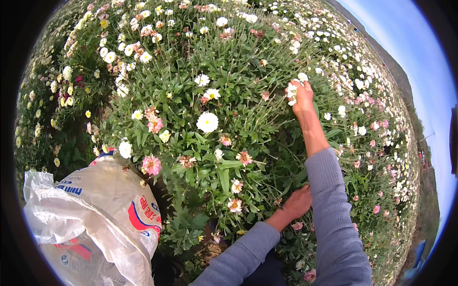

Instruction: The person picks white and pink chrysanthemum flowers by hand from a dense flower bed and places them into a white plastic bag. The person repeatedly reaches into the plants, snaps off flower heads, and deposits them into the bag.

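White chrysanthemum blooms (291, 92) are bunched in my right hand (304, 98), which is stretched out over the flower bed. One more white bloom (302, 77) shows at its fingertips. Lower down, my left hand (298, 202) reaches into the leafy stems beside the right forearm. Its fingers are hidden behind the right sleeve (331, 200), so what it holds cannot be seen. Left of both hands, a large open white bloom (207, 122) stands among green foliage. Many bare cut-looking stems (250, 60) rise across the middle of the bed.
At lower left stands a white woven plastic sack (107, 200) bearing red and blue print, its mouth partly folded. Faded pink blooms (151, 164) grow near it. Dense white and pink flowers (361, 84) continue to the right, towards a hill (393, 64) under blue sky.
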### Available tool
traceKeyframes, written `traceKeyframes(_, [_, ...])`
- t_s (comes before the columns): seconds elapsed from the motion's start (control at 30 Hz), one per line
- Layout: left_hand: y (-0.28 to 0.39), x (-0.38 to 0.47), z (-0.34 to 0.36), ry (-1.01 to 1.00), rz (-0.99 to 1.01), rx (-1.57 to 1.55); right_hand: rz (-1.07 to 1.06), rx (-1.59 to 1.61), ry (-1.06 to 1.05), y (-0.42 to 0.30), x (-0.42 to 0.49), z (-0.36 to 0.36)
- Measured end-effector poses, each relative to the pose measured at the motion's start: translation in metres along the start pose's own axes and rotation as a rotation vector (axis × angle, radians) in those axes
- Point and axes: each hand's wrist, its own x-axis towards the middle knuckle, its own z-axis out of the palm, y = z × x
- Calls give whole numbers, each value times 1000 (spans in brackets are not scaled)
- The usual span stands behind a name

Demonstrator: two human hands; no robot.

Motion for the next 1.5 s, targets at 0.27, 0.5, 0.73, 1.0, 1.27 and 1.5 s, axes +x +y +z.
traceKeyframes(0.27, [-6, -4, -2, -61, 68, 204, -213, 27, -278, -77, -81, -7])
traceKeyframes(0.5, [-4, -4, -2, -148, 3, 197, -679, -1063, -1001, -122, -166, 106])
traceKeyframes(0.73, [-10, -6, 13, -4, 94, 156, -1013, -1708, -1306, -36, -160, 148])
traceKeyframes(1.0, [-4, -9, -1, -37, -70, -35, -1059, -1185, -1041, -24, -179, 125])
traceKeyframes(1.27, [1, -14, 1, 96, -55, -172, -566, -1200, -682, -46, -128, 153])
traceKeyframes(1.5, [-5, -15, -1, 82, -108, -264, -735, -1575, -809, -27, -114, 160])
